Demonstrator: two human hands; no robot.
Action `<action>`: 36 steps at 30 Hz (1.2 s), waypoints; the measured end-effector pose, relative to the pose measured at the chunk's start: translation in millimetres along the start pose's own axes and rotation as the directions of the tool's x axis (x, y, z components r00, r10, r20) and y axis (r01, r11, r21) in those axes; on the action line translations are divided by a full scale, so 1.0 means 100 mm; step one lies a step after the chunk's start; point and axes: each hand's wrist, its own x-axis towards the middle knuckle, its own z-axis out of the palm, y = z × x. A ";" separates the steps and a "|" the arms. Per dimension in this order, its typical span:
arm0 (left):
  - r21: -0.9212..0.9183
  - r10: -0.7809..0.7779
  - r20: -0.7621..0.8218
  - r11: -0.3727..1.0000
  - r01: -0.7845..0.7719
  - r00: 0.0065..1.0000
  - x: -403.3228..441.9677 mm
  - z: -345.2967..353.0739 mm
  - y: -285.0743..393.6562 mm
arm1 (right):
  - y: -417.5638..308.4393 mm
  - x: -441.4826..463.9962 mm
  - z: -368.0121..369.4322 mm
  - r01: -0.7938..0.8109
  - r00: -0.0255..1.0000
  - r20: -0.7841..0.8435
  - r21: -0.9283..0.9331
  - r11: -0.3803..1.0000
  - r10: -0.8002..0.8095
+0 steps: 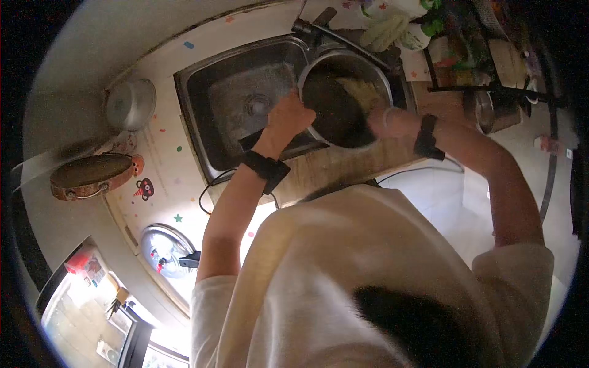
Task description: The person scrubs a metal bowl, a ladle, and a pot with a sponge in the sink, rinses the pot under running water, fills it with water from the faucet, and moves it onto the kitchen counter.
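Observation:
A round metal pot sits over the right part of the sink, its dark inside facing up. My left hand is closed in a fist at the pot's left rim and appears to grip it there. At the opposite side, my right hand reaches over the rim, its fingers blurred and partly lost in the dark. Near those fingers a pale yellowish patch shows inside the pot; I cannot tell what it is. Black bands circle both wrists.
The sink basin with its drain lies left of the pot, and a black faucet extends behind. Leafy vegetables lie at the back right, near a rack. A metal bowl, a round brown container and a glass lid stand left.

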 end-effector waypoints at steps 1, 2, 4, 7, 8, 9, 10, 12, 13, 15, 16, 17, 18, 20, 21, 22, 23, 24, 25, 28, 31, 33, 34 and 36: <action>0.005 -0.001 -0.008 1.000 0.001 1.000 -0.02 0.00 0.01 | -0.09 0.03 0.04 0.003 0.999 0.038 0.104 0.995 -0.007; 0.004 -0.016 -0.004 1.000 0.016 1.000 -0.03 -0.01 0.02 | -0.18 0.12 0.05 0.001 0.999 0.044 0.222 0.975 -0.011; 0.003 -0.053 -0.002 0.999 0.053 0.999 -0.03 -0.03 0.06 | -0.35 0.42 0.13 0.002 1.000 -0.005 0.481 0.877 0.001; 0.000 -0.057 0.037 0.998 0.057 0.998 -0.02 -0.02 0.08 | -0.47 0.95 0.28 0.072 0.983 -0.153 0.832 0.551 0.103; -0.006 -0.041 0.040 0.999 0.042 0.998 0.03 0.00 0.05 | -0.44 1.09 0.30 0.123 0.970 -0.200 0.898 0.423 0.141; -0.009 -0.025 0.048 1.000 0.026 0.999 0.08 0.05 -0.01 | -0.39 1.21 0.24 0.153 0.961 -0.213 0.939 0.307 0.175; -0.012 -0.012 0.063 1.000 0.012 0.998 0.10 0.13 -0.08 | -0.35 1.29 0.17 0.195 0.949 -0.233 0.963 0.187 0.213; 0.017 0.043 0.019 0.999 -0.043 0.999 0.16 0.30 -0.25 | -0.11 1.26 0.01 0.246 0.928 -0.274 0.960 0.134 0.255; 0.029 0.072 0.000 0.997 -0.072 0.997 0.15 0.31 -0.26 | 0.00 1.19 -0.06 0.263 0.916 -0.297 0.952 0.154 0.270; -0.033 0.046 0.042 0.998 -0.044 0.998 0.13 0.29 -0.27 | 0.20 1.01 -0.05 0.237 0.893 -0.345 0.907 0.349 0.289; -0.064 0.037 0.065 0.997 -0.033 0.997 0.11 0.27 -0.25 | 0.31 0.94 0.04 0.193 0.887 -0.361 0.856 0.479 0.289; -0.086 0.065 0.095 0.995 -0.057 0.993 0.10 0.25 -0.24 | 0.38 0.86 0.16 0.137 0.885 -0.368 0.792 0.595 0.286; -0.110 0.091 0.123 0.991 -0.078 0.988 0.08 0.23 -0.23 | 0.41 0.80 0.32 0.106 0.896 -0.349 0.769 0.630 0.276; -0.143 0.160 0.127 0.980 -0.141 0.979 0.12 0.23 -0.27 | 0.40 0.82 0.67 0.098 0.915 -0.319 0.767 0.634 0.245; -0.154 0.204 0.110 0.970 -0.186 0.973 0.16 0.31 -0.34 | 0.31 0.90 0.84 0.154 0.920 -0.317 0.833 0.531 0.230; -0.163 0.247 0.094 0.959 -0.230 0.964 0.15 0.30 -0.33 | 0.15 0.93 0.82 0.235 0.914 -0.343 0.883 0.407 0.216; -0.202 0.271 0.125 0.949 -0.243 0.954 0.13 0.27 -0.33 | -0.02 0.99 0.79 0.286 0.918 -0.297 0.955 0.081 0.262; -0.236 0.297 0.153 0.937 -0.257 0.943 0.05 0.11 -0.25 | -0.24 0.98 0.58 0.320 0.925 -0.244 0.914 -0.251 0.290; -0.271 0.324 0.180 0.924 -0.270 0.929 0.01 0.00 -0.20 | -0.26 1.06 0.43 0.309 0.937 -0.197 0.853 -0.421 0.288; -0.384 0.292 0.282 0.907 -0.171 0.914 0.04 0.08 -0.32 | 0.02 1.46 0.07 0.221 0.963 -0.068 0.748 -0.625 0.260; -0.448 0.313 0.295 0.880 -0.159 0.902 0.10 0.24 -0.44 | 0.04 0.95 -0.58 0.496 0.794 0.084 0.482 -0.722 0.602; -0.415 0.246 0.366 0.906 -0.080 0.897 0.05 0.13 -0.35 | 0.05 1.10 -0.34 0.518 0.780 -0.016 0.575 -0.633 0.625; -0.408 0.240 0.375 0.910 -0.073 0.896 0.06 0.12 -0.34 | -0.09 1.00 -0.51 0.533 0.771 -0.067 0.614 -0.583 0.634; -0.423 0.274 0.348 0.899 -0.111 0.896 0.10 0.19 -0.39 | -0.58 0.82 -0.67 0.518 0.744 -0.200 0.775 -0.362 0.637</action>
